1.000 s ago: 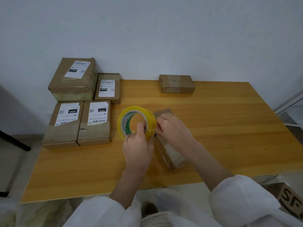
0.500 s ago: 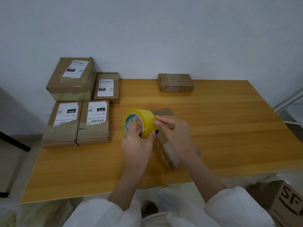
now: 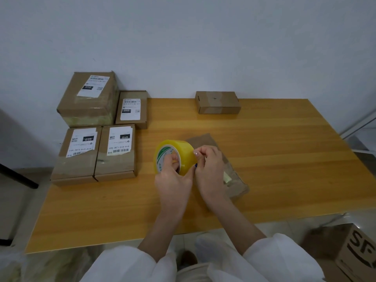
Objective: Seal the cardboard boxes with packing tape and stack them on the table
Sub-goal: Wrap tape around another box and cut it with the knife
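Turning the yellow packing-tape roll [image 3: 184, 154] edge-on over the last second, the left hand [image 3: 173, 181] grips its core while fingers of the right hand [image 3: 210, 169] pinch its outer face, probably lifting the tape end; the brown cardboard box [image 3: 234, 180] waits beneath on the wooden worktop [image 3: 274, 159].

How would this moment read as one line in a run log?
phase: likely freeing tape end | left hand: grips tape roll | right hand: pinches roll's edge | box: on table, partly behind right hand

Yellow tape roll [image 3: 176, 156], brown boxes [image 3: 93, 153], orange-yellow wooden table [image 3: 274, 159].
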